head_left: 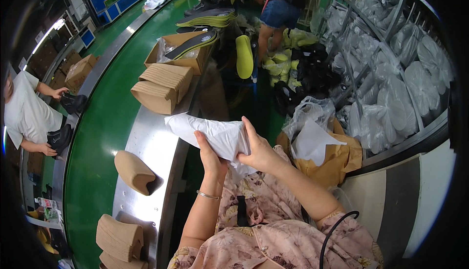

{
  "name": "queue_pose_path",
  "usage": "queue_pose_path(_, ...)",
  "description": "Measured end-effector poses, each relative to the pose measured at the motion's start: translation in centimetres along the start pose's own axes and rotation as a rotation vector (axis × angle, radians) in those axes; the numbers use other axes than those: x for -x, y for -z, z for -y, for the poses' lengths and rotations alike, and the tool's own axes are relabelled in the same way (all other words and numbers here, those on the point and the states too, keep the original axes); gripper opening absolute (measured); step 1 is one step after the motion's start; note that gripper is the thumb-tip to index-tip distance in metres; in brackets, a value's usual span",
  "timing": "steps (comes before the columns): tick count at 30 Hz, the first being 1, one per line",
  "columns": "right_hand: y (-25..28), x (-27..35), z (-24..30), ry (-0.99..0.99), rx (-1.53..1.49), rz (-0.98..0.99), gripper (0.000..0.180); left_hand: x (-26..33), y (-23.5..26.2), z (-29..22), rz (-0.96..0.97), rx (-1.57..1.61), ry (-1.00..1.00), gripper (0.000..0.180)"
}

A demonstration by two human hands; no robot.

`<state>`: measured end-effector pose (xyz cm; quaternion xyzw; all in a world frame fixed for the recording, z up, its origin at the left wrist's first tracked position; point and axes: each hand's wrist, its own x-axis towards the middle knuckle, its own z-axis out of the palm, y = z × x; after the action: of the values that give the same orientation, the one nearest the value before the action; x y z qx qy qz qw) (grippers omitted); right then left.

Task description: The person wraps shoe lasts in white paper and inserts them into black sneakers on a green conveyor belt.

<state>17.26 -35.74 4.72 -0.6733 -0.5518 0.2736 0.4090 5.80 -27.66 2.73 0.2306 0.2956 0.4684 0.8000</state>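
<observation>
White paper-wrapped oblong bundle (215, 133), long axis left-to-right; left hand (211, 157) half-curled, holding near side; right hand (261, 152) half-curled, gripping right end.

1. Both the left hand (213, 160) and right hand (262, 152), at the grip itself, are bare.
2. Just behind the grip, a thin silvery bangle (209, 195) circles the left wrist.
3. Below the grip spreads a loose garment (288, 242) of pale pink fabric, printed with flowers in deeper pink and yellowish tones.
4. Farther back from the grip, its right sleeve (361, 244) ends above the elbow.
5. Directly below the grip sits a short black strap (242, 210).
6. Beyond the right forearm curves a smooth black cable (331, 232).
</observation>
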Motion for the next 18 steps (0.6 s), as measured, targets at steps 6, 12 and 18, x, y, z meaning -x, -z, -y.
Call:
queue_pose_path(6,-2.5,0.9,0.1,0.195,-0.068,-0.397,0.045,0.0,-0.5,0.1,-0.046,0.07,-0.091,0.065)
queue_pose_path(12,-5.3,0.6,1.0,0.266,-0.08,-0.722,0.015,0.0,-1.3,0.7,-0.044,0.205,-0.158,0.06)
queue_pose_path(18,-3.9,0.2,0.4,-0.04,-0.064,-0.473,0.007,0.1,-1.2,0.3,-0.038,0.167,-0.158,0.063)
